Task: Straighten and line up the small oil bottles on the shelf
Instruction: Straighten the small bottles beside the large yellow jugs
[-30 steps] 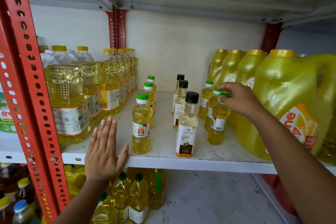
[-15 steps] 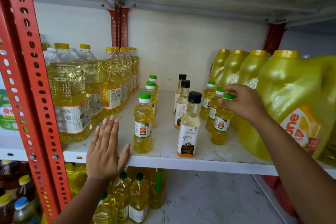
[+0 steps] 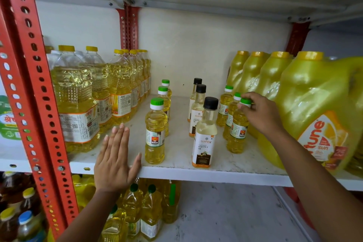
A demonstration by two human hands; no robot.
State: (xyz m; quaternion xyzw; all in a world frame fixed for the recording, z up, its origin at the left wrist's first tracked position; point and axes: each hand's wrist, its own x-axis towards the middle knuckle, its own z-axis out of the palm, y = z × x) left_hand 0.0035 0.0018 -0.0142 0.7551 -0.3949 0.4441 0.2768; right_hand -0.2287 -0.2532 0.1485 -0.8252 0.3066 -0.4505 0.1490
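The scene is a shop rack with red perforated uprights and a white, slightly scuffed shelf (image 3: 176,171) in front of a plain pale wall. The largest things are the opaque yellow plastic jugs (image 3: 314,108) at the right end of the shelf, with rounded shoulders and a moulded handle. At the left end stand tall clear bottles (image 3: 78,100) with ribbed walls and yellow caps.

In the middle of the shelf the small oil bottles form three short rows that run from the front edge toward the back. The left row (image 3: 156,131) has green caps, the centre row (image 3: 205,133) has black caps and white paper labels, and the right row (image 3: 237,127) has green caps again. All stand upright. I judge the work nearly done: the left and centre rows look straight, and the right row seems the last one in adjustment.

The right hand (image 3: 261,112) pinches the green cap of the front bottle of the right row with its fingertips. The left hand (image 3: 115,159) lies flat and spread on the front edge, holding nothing.
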